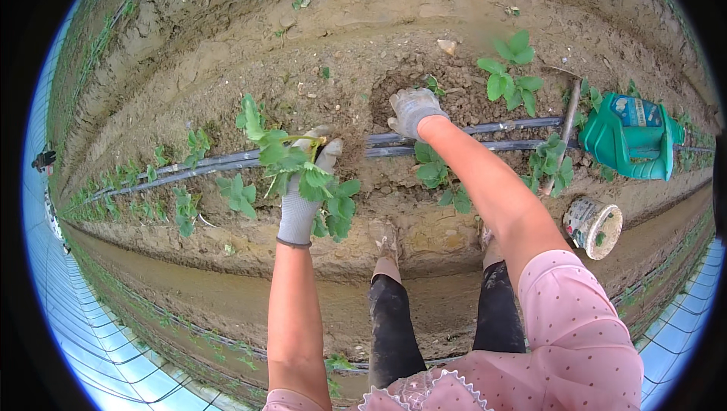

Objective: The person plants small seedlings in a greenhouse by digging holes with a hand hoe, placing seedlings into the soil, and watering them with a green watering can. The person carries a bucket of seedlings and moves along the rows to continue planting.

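My left hand (309,167), in a grey knitted glove, holds a leafy strawberry seedling (278,152) by its stem base. Its fine brown roots (347,152) hang out to the right of the fingers. In a soiled glove, my right hand (416,110) is at the edge of a dug hollow (386,93) in the soil bed, just above the black drip hoses (392,144). Its fingers point down and left at the soil; whether they hold anything is hidden. A small leafy sprig (434,86) lies behind it.
A planted seedling (511,79) stands right of the hollow. Further right lie a wooden-handled hoe (569,116), a green plastic jug (627,135) and a small white bucket (601,229). Other seedlings (238,194) line the drip hoses. Furrows run along both sides of the bed.
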Available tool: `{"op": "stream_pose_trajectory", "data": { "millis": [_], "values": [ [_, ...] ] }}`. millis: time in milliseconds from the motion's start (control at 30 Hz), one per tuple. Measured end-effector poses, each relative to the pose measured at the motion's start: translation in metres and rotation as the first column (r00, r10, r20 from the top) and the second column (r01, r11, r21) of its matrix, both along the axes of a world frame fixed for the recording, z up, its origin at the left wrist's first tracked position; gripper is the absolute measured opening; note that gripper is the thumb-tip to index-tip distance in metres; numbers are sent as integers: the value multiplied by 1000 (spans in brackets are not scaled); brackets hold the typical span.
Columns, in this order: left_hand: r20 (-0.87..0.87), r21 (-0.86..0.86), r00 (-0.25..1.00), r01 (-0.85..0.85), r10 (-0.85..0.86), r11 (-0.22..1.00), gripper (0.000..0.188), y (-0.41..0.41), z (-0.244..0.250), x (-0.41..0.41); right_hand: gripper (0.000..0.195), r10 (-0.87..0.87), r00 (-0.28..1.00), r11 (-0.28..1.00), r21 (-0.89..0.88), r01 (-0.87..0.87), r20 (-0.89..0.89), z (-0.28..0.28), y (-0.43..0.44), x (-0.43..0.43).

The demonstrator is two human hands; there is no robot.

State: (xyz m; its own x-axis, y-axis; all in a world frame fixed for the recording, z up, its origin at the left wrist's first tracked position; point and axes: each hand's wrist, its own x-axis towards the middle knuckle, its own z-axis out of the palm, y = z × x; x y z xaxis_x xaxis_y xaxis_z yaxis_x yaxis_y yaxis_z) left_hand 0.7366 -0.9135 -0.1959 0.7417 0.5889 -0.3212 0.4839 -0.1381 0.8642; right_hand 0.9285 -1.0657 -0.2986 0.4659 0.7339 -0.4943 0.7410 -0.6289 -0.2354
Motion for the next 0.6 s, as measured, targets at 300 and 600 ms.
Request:
{"op": "stream_pose_trajectory", "data": {
  "millis": [300,600],
  "values": [
    [109,-159,993,62,-44,985,27,0,-5,40,45,81,997,972,-220,-77,12,-10,27,-1],
    [141,-222,990,53,-22,974,22,2,-43,65,42,54,997,979,-194,-65,-61,-11,19,3]
  ]
}}
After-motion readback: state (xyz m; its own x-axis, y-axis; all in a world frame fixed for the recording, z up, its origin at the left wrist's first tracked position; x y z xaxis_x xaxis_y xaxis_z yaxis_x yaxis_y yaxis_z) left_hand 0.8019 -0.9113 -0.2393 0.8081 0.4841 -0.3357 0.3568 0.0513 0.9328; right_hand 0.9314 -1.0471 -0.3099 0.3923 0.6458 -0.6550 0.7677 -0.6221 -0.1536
